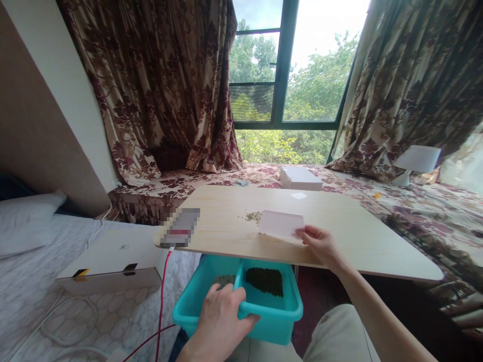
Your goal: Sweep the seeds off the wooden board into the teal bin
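My right hand [319, 244] pinches the right edge of a translucent white plastic sheet [281, 223] with rounded corners. The sheet is tilted up on the pale wooden tabletop, beside a loose scatter of small greenish-brown grains [253, 216]. Below the table's front edge, my left hand [222, 317] grips a teal two-compartment tub [269, 319] at its front rim near the divider. Its thumb lies outside the front wall and its fingers reach over into the left compartment. Dark green grains [264, 280] lie in the right compartment; a few show in the left one, partly hidden by my hand.
A phone-like device [181, 227], blurred out, lies at the table's [362, 236] left end with a red cable [161, 301] hanging down. A white box [113, 256] rests on the bed at left. On the window ledge are another white box [301, 178] and a lamp [417, 160].
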Demonstrator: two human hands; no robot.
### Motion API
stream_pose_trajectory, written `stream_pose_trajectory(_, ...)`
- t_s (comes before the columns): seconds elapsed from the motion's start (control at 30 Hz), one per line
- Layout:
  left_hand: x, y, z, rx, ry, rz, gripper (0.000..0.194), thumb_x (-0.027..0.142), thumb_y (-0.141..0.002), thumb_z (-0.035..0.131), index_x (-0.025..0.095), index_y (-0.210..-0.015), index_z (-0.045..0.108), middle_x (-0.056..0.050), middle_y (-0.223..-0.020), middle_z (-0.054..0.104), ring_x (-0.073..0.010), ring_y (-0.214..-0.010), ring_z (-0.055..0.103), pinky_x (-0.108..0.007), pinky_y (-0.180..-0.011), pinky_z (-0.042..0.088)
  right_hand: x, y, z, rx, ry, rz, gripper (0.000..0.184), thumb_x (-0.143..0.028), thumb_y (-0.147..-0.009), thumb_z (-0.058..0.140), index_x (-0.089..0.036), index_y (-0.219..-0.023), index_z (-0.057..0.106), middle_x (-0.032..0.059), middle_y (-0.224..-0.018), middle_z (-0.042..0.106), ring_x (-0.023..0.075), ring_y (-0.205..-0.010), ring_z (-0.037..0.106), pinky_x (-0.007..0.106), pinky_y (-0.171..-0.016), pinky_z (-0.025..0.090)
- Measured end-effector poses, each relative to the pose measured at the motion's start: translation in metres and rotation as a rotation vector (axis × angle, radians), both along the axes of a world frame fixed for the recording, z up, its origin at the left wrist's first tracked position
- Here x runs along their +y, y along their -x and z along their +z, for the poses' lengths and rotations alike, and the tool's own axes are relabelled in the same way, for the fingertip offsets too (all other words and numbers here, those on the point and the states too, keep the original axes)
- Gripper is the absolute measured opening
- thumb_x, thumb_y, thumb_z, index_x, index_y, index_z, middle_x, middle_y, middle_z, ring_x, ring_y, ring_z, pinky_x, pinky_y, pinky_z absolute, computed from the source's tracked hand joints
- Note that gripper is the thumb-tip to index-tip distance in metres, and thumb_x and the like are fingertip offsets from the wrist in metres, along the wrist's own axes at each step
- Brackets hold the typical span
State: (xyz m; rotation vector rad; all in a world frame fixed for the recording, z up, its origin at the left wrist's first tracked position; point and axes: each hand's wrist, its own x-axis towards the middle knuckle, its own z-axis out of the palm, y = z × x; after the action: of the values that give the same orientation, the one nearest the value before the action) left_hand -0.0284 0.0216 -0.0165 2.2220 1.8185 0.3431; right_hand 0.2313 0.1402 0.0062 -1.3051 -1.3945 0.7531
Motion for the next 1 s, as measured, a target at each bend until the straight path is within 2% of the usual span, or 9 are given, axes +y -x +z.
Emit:
stream_pose_trajectory(0.23, 0.001, 0.005, 0.005, -0.033, 0.015, 0.03, 0.016, 0.036, -0.075, 0.061, 0.023, -0.068, 0.057, 0.001, -0.077, 0.062, -0.0208, -0.082, 0.056, -0.03, -0.076, 0.035, -0.011, -0.002, 0.002, -0.036, 0.096, 0.101, 0.034, -0.05, -0.061, 0.069, -0.017, -0.069, 0.073, 0.004, -0.068, 0.072, 0.0123, -0.052, 0.055, 0.023, -0.047, 0.042)
stream_pose_trajectory(0.37, 0.001, 0.004, 0.006, -0.035, 0.011, 0.033, 0.016, 0.036, -0.075, 0.061, 0.022, -0.067, 0.056, 0.001, -0.074, 0.06, -0.0204, -0.081, 0.055, -0.029, -0.075, 0.035, -0.021, -0.014, 0.003, -0.068, 0.189, 0.202, 0.041, -0.055, -0.06, 0.07, -0.017, -0.074, 0.075, 0.0046, -0.071, 0.072, 0.0134, -0.054, 0.057, 0.023, -0.047, 0.045)
stream_pose_trajectory(0.43, 0.001, 0.003, 0.005, -0.03, 0.005, 0.028, 0.017, 0.037, -0.074, 0.061, 0.022, -0.066, 0.056, 0.001, -0.073, 0.06, -0.0202, -0.08, 0.055, -0.029, -0.076, 0.035, -0.02, -0.019, 0.003, -0.055, 0.154, 0.174, 0.042, -0.056, -0.058, 0.071, -0.017, -0.072, 0.075, 0.0054, -0.071, 0.072, 0.0145, -0.056, 0.058, 0.024, -0.049, 0.047)
stream_pose_trajectory(0.53, 0.002, 0.002, 0.004, -0.036, -0.002, 0.024, 0.018, 0.038, -0.072, 0.062, 0.022, -0.066, 0.056, 0.001, -0.073, 0.059, -0.0199, -0.079, 0.054, -0.03, -0.077, 0.035, -0.011, -0.021, 0.003, 0.004, 0.052, 0.041, 0.041, -0.054, -0.055, 0.072, -0.017, -0.072, 0.075, 0.0071, -0.07, 0.072, 0.016, -0.058, 0.059, 0.025, -0.049, 0.047)
stream_pose_trajectory(0.6, 0.002, 0.003, 0.003, -0.046, 0.003, 0.029, 0.018, 0.038, -0.072, 0.063, 0.022, -0.066, 0.056, 0.001, -0.073, 0.059, -0.02, -0.079, 0.054, -0.03, -0.078, 0.036, -0.005, -0.019, 0.002, 0.023, 0.039, -0.003, 0.039, -0.051, -0.055, 0.072, -0.017, -0.072, 0.076, 0.0079, -0.069, 0.073, 0.0166, -0.058, 0.059, 0.025, -0.048, 0.047)
stream_pose_trajectory(1.0, 0.001, 0.004, 0.006, -0.055, 0.031, 0.028, 0.017, 0.038, -0.072, 0.061, 0.022, -0.067, 0.056, 0.0, -0.074, 0.06, -0.0209, -0.081, 0.054, -0.032, -0.079, 0.035, 0.012, 0.001, -0.004, 0.011, 0.063, -0.076, 0.026, -0.039, -0.062, 0.065, -0.015, -0.072, 0.073, 0.0017, -0.061, 0.068, 0.0099, -0.048, 0.048, 0.022, -0.047, 0.037)
